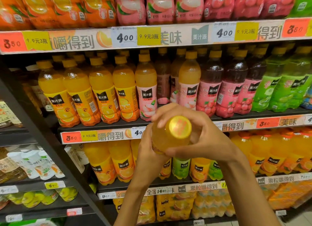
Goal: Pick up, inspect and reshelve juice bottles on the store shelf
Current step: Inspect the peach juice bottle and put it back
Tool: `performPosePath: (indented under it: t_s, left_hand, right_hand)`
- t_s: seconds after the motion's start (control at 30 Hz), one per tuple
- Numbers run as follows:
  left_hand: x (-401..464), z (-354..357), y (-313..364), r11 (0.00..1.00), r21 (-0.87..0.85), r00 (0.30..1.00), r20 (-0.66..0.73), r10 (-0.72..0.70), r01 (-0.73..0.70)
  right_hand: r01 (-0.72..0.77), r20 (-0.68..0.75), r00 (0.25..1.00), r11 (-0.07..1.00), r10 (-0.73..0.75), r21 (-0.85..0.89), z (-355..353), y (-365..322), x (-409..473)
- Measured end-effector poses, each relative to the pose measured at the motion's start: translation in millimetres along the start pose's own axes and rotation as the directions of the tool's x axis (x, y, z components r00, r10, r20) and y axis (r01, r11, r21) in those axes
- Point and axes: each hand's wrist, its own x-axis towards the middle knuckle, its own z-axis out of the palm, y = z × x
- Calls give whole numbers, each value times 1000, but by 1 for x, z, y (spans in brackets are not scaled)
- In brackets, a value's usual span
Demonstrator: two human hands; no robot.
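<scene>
Both hands hold one juice bottle (166, 138) tilted cap-first toward the camera. The left hand (148, 151) closes its grip round the bottle's underside; the right hand (199, 134) wraps over the top. Just behind the grip, the store shelf (94, 127) carries orange, peach and green bottles.

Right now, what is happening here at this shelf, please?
A person stands at a store shelf and holds one juice bottle in both hands, its yellow cap turned toward the camera. The left hand grips it from below and the right hand wraps around its upper part. In the middle shelf row there is a gap in the front among the pink-labelled bottles, just behind the hands.
</scene>
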Motion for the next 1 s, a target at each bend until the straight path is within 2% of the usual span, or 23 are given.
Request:
performPosePath:
  t_s: [0.1,0.23,0.3,0.37,0.43,0.5,0.57,0.67,0.73,0.83,0.93,1.0]
  left_hand:
    - [0,-2,-2,1000,8,1000,6,-1,1]
    - [-5,-10,-3,998,-36,996,80,-42,45]
    - [-8,-14,-3,995,-84,985,164,-46,60]
    - [-11,-16,-1,985,-132,965,253,-71,108]
    - [-12,-15,-2,974,-180,945,317,-77,140]
    - [-14,-11,-3,961,-206,934,340,-108,186]
    - [-16,-8,-6,946,-231,938,313,-150,229]
    - [-15,-7,-11,945,-231,966,168,-196,232]
    - [-11,-7,-13,938,-243,968,89,-234,249]
    - [-9,-7,-11,915,-266,953,96,-287,303]
    - [-12,-7,-8,851,-340,915,180,-360,401]
    - [-14,-6,-6,821,-345,887,265,-379,454]
  right_hand:
    - [19,38,999,1000,-19,-3,1,-3,-2]
    - [46,-51,998,998,-44,50,-5,-2,2]
    - [53,-139,990,982,-28,180,-7,3,6]
    - [20,-199,979,942,50,335,-10,9,11]
    - [-33,-171,977,880,128,474,-11,17,16]
    - [-70,-170,967,840,190,539,-10,21,19]
    - [-83,-248,941,868,230,489,-9,24,20]
    - [-58,-427,881,941,206,334,-6,22,21]
    - [-50,-490,849,954,197,297,-3,21,20]
    - [-60,-436,874,940,212,337,-5,18,19]
    - [-102,-389,884,918,260,382,-9,20,21]
    - [-119,-341,885,863,316,491,-7,24,24]
